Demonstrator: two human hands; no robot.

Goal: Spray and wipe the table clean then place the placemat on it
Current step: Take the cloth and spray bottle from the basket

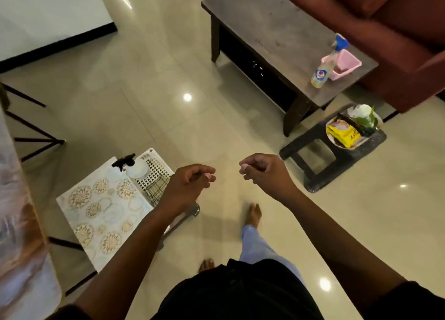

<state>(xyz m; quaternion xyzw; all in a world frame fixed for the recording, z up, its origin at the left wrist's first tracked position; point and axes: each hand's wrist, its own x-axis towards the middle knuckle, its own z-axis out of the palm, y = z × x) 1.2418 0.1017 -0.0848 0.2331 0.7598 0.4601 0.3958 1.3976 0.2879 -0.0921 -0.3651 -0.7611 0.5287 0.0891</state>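
The dark wooden coffee table [269, 26] stands at the upper right, its top dusty. A spray bottle with a blue trigger [323, 67] stands near its right end. A floral placemat [101, 211] lies on a stand at the lower left, beside a white basket [156, 168] holding a black-trigger spray bottle [134, 167] and a checked cloth [156, 187]. My left hand [190, 182] hovers over the basket's edge, fingers loosely curled, holding nothing. My right hand [265, 173] hangs in the air over the floor, also loosely curled and holding nothing.
A pink tub [344, 64] sits behind the blue-trigger bottle. A dark stool [337, 156] on the floor bears a plate of snack packets [346, 134] and a small plant. A red sofa [397, 19] backs the table. Black tripod legs [31, 136] spread at left.
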